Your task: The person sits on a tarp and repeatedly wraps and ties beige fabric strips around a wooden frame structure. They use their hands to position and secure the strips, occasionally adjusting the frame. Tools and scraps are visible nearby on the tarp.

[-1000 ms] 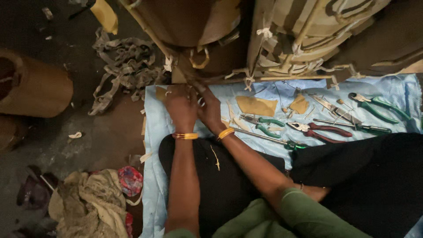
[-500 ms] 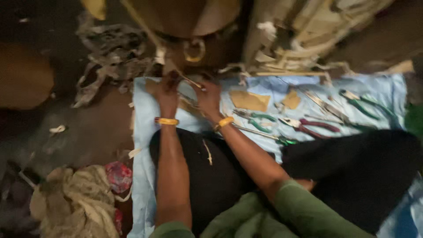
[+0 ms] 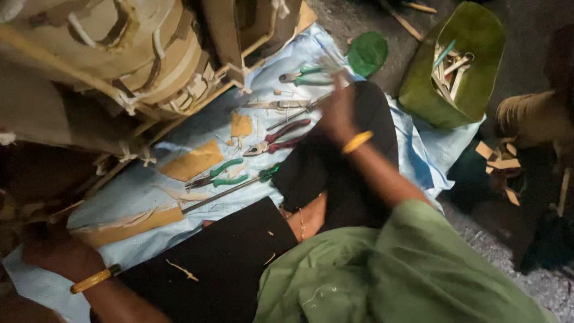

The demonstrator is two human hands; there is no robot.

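While the right hand (image 3: pixel 336 113) reaches blurred toward 12 o'clock, its fingers' spread and hold cannot be told. Green-handled pliers (image 3: pixel 308 74) lie just beyond its fingertips at 11 o'clock, long axis running 3 to 9 o'clock, jaws pointing toward 9. Red-handled pliers (image 3: pixel 276 137) lie at its 8 o'clock. The left hand (image 3: pixel 57 254), at 8 o'clock, rests on a cane frame (image 3: pixel 119 66), grip unclear. A green bag (image 3: pixel 418 90) at 2 o'clock holds wooden sticks (image 3: pixel 449 69).

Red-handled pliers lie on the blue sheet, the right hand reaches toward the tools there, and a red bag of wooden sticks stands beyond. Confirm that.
Wrong on one point: the bag of wooden sticks is green, not red, as the head view shows. The red-handled pliers do lie on the blue sheet, and the right hand, blurred, does reach toward the tools there.
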